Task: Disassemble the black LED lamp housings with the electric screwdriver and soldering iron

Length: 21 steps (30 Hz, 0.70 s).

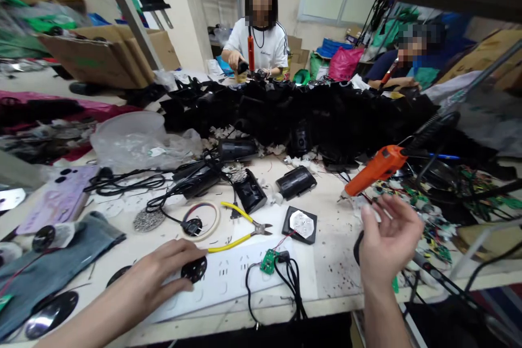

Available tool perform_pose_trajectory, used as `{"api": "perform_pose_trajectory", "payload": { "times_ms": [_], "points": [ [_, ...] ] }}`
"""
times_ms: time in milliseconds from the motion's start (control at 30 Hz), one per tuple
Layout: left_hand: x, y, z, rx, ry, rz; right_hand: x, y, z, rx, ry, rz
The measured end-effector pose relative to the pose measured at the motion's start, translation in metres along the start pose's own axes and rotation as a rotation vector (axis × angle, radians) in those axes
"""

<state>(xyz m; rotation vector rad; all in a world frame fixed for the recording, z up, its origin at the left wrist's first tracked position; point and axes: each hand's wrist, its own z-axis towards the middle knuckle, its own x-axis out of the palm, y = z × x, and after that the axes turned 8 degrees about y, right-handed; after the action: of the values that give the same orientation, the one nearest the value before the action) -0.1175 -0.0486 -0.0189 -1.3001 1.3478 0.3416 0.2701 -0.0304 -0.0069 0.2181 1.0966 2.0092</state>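
Note:
My left hand (169, 269) has its thumb and fingers around a black round disc with small holes (194, 268), over the white power strip (220, 288). Yellow-handled cutting pliers (248, 227) lie just beyond those fingers. A small green circuit board (268, 261) with a black cord and red wires rests on the strip. Behind it, a white round-cornered part (302, 224) sits on a black square piece. My right hand (387, 234) is raised at the right, fingers loosely bent and apart, with nothing visible in it. Close beyond hangs an orange electric screwdriver (373, 169), tip pointing down left.
Black housings (296, 181) and tangled cords lie mid-table before a large black heap (261, 103). A tape roll (200, 220), metal scourer (149, 219) and purple phone (59, 196) are at left. Loose circuit boards (440, 212) pile up right. Two people work opposite.

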Motion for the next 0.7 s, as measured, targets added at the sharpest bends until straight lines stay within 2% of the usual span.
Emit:
{"api": "perform_pose_trajectory", "payload": {
  "times_ms": [67,233,333,467,600,700],
  "points": [
    [-0.001,0.001,0.003,-0.007,-0.005,0.007,0.008,-0.005,0.017,0.019,-0.053,-0.013],
    [0.003,0.01,0.007,-0.026,-0.006,0.025,0.03,-0.024,0.047,0.188,0.057,-0.044],
    [0.009,0.017,0.007,-0.031,-0.019,0.018,0.034,-0.025,0.052,0.211,0.056,-0.069],
    [0.011,0.024,0.006,-0.009,-0.079,0.007,0.029,-0.015,0.049,0.192,0.039,-0.097],
    [0.002,0.013,0.009,0.047,-0.224,-0.009,0.021,-0.001,0.037,0.249,0.143,0.161],
    [-0.003,-0.013,0.021,0.086,-0.33,-0.067,0.014,0.007,0.026,0.288,0.301,0.394]
  ]
}}
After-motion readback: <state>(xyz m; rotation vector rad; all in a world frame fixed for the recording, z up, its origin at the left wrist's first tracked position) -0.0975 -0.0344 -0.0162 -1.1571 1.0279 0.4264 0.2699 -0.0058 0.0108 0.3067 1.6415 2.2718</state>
